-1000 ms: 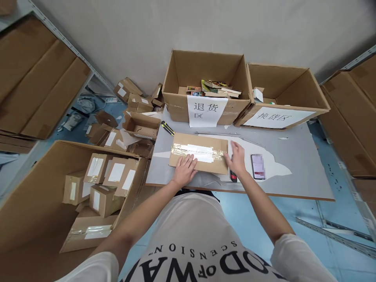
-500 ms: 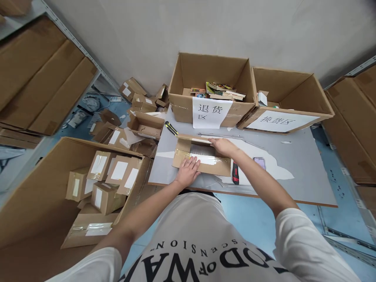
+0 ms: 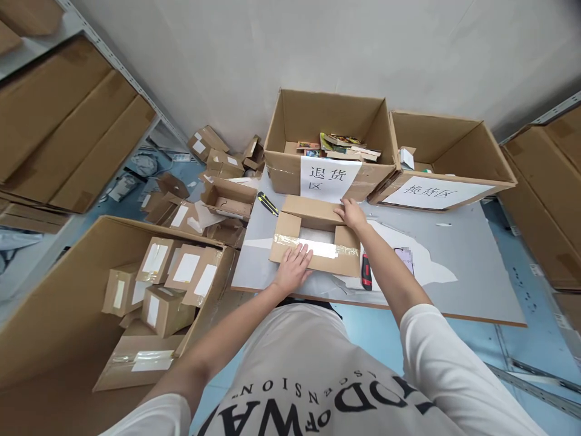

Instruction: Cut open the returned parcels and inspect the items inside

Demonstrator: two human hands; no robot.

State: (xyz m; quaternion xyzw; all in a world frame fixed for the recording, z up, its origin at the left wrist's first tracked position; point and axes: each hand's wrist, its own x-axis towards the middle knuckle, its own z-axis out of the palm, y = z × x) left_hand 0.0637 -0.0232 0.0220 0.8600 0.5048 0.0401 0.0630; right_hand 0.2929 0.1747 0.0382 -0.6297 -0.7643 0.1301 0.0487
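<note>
Seemingly opening the carton [image 3: 318, 249] at twelve o'clock: resting the left hand [image 3: 293, 270] flat at its seven, touching its far flap [image 3: 313, 208] at one with the right hand [image 3: 352, 214]; cannot tell if pinching. Probably calls for folding that clear.

Large cartons [image 3: 75, 124] on shelving [image 3: 114, 60] at left, pale wall [image 3: 227, 54], blue floor [image 3: 372, 324].

A rectangular brown carton [image 3: 338, 265] lies flat on the desk [image 3: 467, 260], toward its 9 o'clock side, long axis running 9 to 3 o'clock. The top is partly open: the 12 o'clock flap [image 3: 313, 209] is raised; the 6 o'clock side carries a white label [image 3: 323, 249] and glossy tape [image 3: 348, 250]. A pale surface [image 3: 318, 235] shows inside.
</note>
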